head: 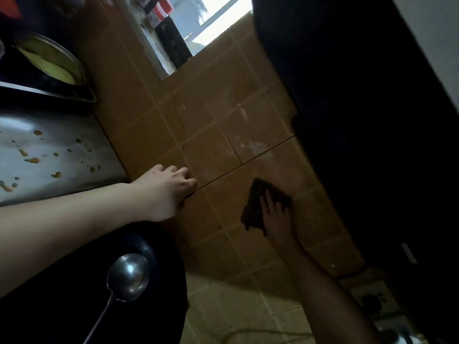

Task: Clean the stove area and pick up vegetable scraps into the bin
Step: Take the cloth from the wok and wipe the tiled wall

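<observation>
Fingers spread flat, the right hand [275, 214] presses a dark cloth [250, 216] against the tiled wall [218, 135]. The left hand [166, 192] rests loose-fingered on the tiles, holding nothing. Orange splatters [32, 160] still dot the stove [62, 135]; wiping there apparently remains. No scraps or bin show.

No legible text, brand, number or sign in view. Red-and-white container [160, 12] on window ledge [147, 43], 12 o'clock: label too blurred to read. Dark bottle [172, 39] just beside it, 6 o'clock side: markings unreadable.
</observation>
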Demonstrator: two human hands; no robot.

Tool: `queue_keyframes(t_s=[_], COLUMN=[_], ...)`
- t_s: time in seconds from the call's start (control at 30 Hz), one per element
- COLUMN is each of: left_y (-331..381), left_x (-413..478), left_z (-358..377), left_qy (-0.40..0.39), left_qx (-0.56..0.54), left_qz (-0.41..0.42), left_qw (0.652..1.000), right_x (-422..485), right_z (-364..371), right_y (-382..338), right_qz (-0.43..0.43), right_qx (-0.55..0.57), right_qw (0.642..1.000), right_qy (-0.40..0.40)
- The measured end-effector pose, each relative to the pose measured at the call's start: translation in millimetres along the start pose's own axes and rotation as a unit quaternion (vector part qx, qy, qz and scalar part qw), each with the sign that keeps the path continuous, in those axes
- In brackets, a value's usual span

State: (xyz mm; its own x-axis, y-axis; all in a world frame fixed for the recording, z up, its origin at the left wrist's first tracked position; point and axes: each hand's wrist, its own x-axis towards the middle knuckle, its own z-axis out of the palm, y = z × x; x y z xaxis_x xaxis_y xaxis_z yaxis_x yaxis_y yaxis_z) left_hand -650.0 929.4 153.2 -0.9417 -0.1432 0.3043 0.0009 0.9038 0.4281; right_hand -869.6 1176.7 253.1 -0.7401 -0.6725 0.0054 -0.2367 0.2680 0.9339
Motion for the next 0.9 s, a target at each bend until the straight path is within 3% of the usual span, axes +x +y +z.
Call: queue_keyframes(t_s=[0.1,0.23,0.33,0.43,0.5,0.6,0.73,0.9], left_y=[27.0,59.9,71.2,81.7,87.7,92.1,90.8,93.1], left_x=[-1.9,-6.7,-15.0,-20.9,-25.6,-33.7,-38.3,-43.4], left_z=[13.5,30.0,37.2,46.1,53.2,61.6,63.8,70.1], left_qy=[0.017,-0.001,-0.002,0.016,0.030,0.034,0.039,0.049], left_qx=[0.004,0.009,0.012,0.033,0.048,0.058,0.068,0.071], left_qz=[0.007,-0.005,-0.018,-0.019,-0.022,-0.023,-0.020,-0.021], left_qw=[1.000,1.000,1.000,0.999,0.998,0.997,0.997,0.996], right_x=[-31.9,-56.2,-49.1,-33.6,-29.4,-46.0,-93.1,-128.3], right_z=[40.7,59.1,44.2,25.5,20.6,39.6,94.5,127.8], right_y=[-19.5,-13.1,9.4,34.4,41.2,23.8,-12.2,-7.7], right_qz=[-0.094,-0.109,0.001,0.123,0.147,0.065,-0.064,-0.110], right_qx=[-0.033,-0.023,0.015,0.065,0.076,0.038,-0.002,-0.006], right_qw=[0.992,0.989,1.000,0.988,0.982,0.994,0.998,0.992], right_qy=[-0.076,-0.096,-0.025,0.072,0.092,0.073,-0.017,-0.056])
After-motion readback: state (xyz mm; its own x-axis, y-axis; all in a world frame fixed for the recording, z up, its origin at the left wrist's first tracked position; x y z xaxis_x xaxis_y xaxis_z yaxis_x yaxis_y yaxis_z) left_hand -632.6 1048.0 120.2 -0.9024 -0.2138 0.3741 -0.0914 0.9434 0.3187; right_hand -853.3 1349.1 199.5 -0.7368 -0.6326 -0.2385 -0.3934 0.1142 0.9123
